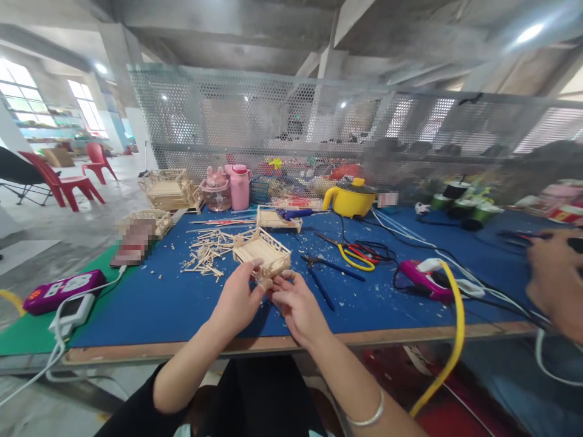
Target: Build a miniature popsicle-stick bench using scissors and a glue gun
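Note:
A small bed-like frame of pale wooden sticks is tilted at the middle of the blue mat. My left hand pinches its near left end with thumb and fingers. From the other side, my right hand closes its fingertips on the near end. What exactly lies between the fingertips is partly hidden. Left of the frame is a heap of loose wooden sticks. Behind it stands another stick frame with a blue glue gun resting on it. Blue-handled pliers lie to the right.
Yellow-handled scissors, a purple power strip and cables lie to the right. At the back stand a yellow pot and a pink flask. Stacked stick frames and a phone are left. Another person's hand is far right.

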The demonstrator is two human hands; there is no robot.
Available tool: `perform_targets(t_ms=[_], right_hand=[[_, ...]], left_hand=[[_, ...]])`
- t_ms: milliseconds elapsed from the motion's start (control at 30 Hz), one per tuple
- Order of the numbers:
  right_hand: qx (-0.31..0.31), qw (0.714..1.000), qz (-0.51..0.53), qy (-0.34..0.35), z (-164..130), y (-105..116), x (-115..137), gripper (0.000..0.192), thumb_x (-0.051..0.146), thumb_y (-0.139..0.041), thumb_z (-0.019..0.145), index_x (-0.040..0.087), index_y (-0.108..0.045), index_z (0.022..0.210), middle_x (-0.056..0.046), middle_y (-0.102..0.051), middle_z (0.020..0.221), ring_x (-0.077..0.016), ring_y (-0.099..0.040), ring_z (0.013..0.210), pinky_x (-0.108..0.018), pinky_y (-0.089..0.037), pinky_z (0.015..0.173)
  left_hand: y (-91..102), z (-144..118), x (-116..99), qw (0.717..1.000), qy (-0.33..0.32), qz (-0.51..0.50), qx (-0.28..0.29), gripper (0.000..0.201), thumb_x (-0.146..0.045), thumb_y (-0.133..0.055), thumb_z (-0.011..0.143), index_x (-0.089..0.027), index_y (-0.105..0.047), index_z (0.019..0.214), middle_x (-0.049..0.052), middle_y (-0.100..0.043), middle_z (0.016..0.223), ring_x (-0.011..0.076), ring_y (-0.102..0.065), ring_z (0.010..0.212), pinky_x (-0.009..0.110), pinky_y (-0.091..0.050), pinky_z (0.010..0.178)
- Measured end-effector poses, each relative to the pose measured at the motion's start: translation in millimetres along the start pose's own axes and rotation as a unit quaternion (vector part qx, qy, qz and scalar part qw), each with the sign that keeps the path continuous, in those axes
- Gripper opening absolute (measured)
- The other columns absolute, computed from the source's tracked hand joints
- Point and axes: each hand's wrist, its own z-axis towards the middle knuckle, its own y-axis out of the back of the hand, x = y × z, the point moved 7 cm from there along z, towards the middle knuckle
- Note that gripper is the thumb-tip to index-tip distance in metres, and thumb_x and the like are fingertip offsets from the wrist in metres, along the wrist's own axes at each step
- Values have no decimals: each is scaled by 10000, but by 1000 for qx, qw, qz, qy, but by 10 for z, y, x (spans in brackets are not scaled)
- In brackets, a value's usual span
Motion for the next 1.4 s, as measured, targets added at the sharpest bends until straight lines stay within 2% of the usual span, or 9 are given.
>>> perform_targets(t_ms=[133, 233, 333, 533, 667, 767, 1000, 1233, 1400], right_hand=[[-11, 999, -18, -35, -137, 81, 44, 539, 110, -692, 540, 231, -432, 996, -52, -626, 1091, -165, -628, 961, -288, -471, 820], [-52, 990, -121, 50, -130, 223, 248, 511, 205, -695, 596, 232, -446, 1041, -64, -580, 1129, -169, -608, 955, -314, -476, 822], [-94, 955, -248, 133, -30, 291, 430, 536, 244, -691, 615, 234, -467, 1102, -62, -554, 1130, -162, -589, 917, -317, -474, 815], [35, 938, -312, 144, 149, -7, 357, 343, 326, -608, 737, 205, -547, 1053, -48, -633, 992, -123, -579, 675, -277, -486, 645], [9, 938, -310, 158, 118, -64, 331, 292, 327, -645, 717, 187, -581, 964, -34, -650, 878, -113, -556, 620, -248, -467, 585], [7, 939, -300, 166, 84, -101, 327, 282, 307, -659, 709, 180, -587, 950, -34, -659, 858, -113, -572, 637, -244, -475, 614], [8, 940, -294, 172, 51, -110, 307, 287, 288, -657, 717, 177, -582, 971, -34, -677, 849, -131, -613, 700, -251, -492, 669], [10, 939, -292, 182, 40, -88, 310, 256, 274, -638, 731, 189, -578, 965, -25, -674, 840, -127, -603, 691, -242, -485, 651], [-3, 931, -309, 191, 36, -92, 341, 248, 282, -629, 727, 191, -581, 953, -33, -667, 853, -124, -585, 665, -239, -479, 620]], left_hand=[[-24, 72, 184, 996, 66, -54, 26, 207, -133, -500, 755, -166, -636, 908, 46, -669, 860, 167, -603, 779, 302, -468, 739], [56, 115, 203, 990, 88, -104, 19, 155, -192, -520, 767, -168, -637, 866, 41, -676, 835, 172, -605, 780, 300, -464, 733], [139, 96, 188, 979, 101, -179, 15, 170, -288, -558, 781, -165, -630, 874, 37, -670, 838, 160, -595, 767, 286, -461, 721], [299, -72, 234, 942, 147, -301, 24, 260, -355, -632, 736, -152, -603, 895, 46, -650, 861, 155, -592, 783, 285, -472, 732], [531, -41, 148, 973, 84, -215, -24, 523, -297, -654, 716, -203, -493, 1204, 87, -595, 1145, 210, -551, 1061, 329, -451, 866], [556, 102, -22, 993, 27, -114, 14, 742, -275, -680, 686, -243, -361, 1355, 96, -549, 1258, 233, -525, 1131, 354, -441, 904], [381, 350, -137, 991, 28, -39, 124, 736, -184, -604, 701, -242, -338, 1386, 52, -682, 983, 187, -643, 840, 309, -499, 723], [368, 363, -162, 993, 19, -32, 110, 669, -155, -549, 703, -219, -397, 1351, 19, -667, 838, 164, -641, 771, 275, -483, 684], [447, 359, -259, 993, -19, 89, 73, 605, -181, -529, 711, -204, -433, 1307, 13, -652, 804, 172, -609, 740, 285, -452, 681]])
